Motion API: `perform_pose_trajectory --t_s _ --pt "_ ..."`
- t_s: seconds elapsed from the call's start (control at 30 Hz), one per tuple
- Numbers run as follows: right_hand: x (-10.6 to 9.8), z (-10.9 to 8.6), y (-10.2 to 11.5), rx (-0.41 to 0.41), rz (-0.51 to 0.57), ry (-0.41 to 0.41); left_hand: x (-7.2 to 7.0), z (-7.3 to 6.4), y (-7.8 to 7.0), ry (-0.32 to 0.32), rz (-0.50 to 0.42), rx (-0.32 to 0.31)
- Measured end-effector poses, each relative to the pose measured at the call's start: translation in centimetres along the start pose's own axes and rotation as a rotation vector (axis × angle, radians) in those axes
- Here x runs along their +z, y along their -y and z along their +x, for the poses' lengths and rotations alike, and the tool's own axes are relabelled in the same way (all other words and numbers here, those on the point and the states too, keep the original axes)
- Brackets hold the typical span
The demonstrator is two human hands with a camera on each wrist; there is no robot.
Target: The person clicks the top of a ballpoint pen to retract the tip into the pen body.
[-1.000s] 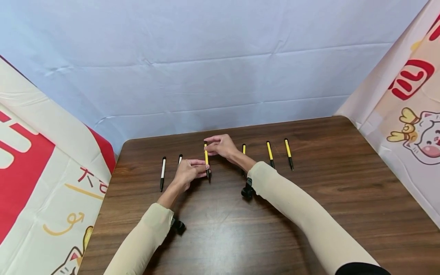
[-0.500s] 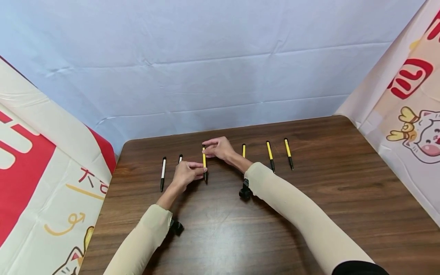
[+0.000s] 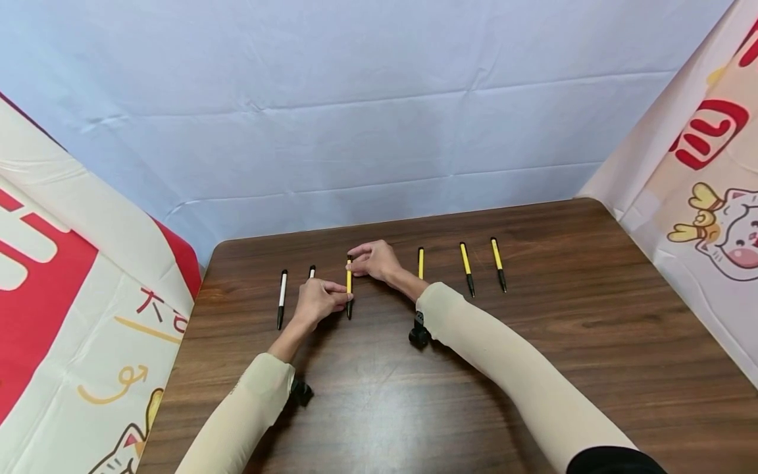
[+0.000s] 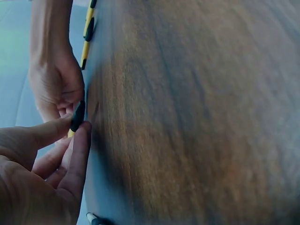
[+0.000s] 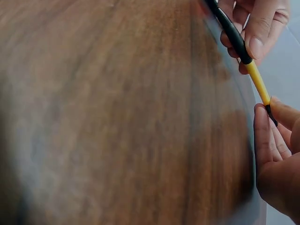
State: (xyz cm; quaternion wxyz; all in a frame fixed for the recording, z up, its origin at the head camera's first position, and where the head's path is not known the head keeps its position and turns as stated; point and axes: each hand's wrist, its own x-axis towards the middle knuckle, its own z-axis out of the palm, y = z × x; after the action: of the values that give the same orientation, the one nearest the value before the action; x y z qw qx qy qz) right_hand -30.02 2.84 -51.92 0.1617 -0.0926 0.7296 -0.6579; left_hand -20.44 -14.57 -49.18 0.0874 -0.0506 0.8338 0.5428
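Both hands hold one yellow pen [image 3: 349,284] with a black grip, its tip toward the person. My left hand [image 3: 318,299] pinches it near the black grip; in the left wrist view that grip [image 4: 78,116] sits between thumb and fingers. The right hand [image 3: 376,261] pinches the far black end, clearly seen in the right wrist view, where the yellow barrel [image 5: 258,82] spans between the two hands. Just left of the held pen, a white pen [image 3: 312,271] is mostly hidden behind the left hand. Another white pen [image 3: 281,298] lies farther left.
Three more yellow pens lie to the right: one [image 3: 421,262] partly covered by the right arm, a second [image 3: 466,268] and a third [image 3: 498,264]. They rest on a brown wooden table [image 3: 568,342], with a pale cloth [image 3: 379,131] hanging behind its far edge.
Both hands have shifted slightly left and nearer the person with the yellow pen, which has turned from a slight slant to nearly straight. The other pens lie where they were.
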Motion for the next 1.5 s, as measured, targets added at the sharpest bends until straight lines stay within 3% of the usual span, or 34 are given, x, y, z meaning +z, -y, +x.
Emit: perform_pose_trajectory --t_s 0.43,0.7,0.93,1.23,1.5 --pt "0.4 0.08 0.09 -0.048 -0.203 -0.021 -0.4 0.04 0.11 -0.017 0.198 0.024" --pt "0.76 0.11 0.35 -0.094 -0.391 -0.049 -0.51 0.3 0.1 -0.028 0.329 0.043" --pt "0.9 0.28 0.28 -0.124 -0.478 -0.035 -0.42 0.38 0.1 -0.046 0.387 0.036" --pt "0.93 0.26 0.38 -0.129 -0.487 -0.02 -0.33 0.18 0.21 -0.069 0.42 0.071" --pt "0.42 0.17 0.16 -0.099 -0.442 -0.021 -0.48 0.19 0.32 -0.053 0.359 0.064"
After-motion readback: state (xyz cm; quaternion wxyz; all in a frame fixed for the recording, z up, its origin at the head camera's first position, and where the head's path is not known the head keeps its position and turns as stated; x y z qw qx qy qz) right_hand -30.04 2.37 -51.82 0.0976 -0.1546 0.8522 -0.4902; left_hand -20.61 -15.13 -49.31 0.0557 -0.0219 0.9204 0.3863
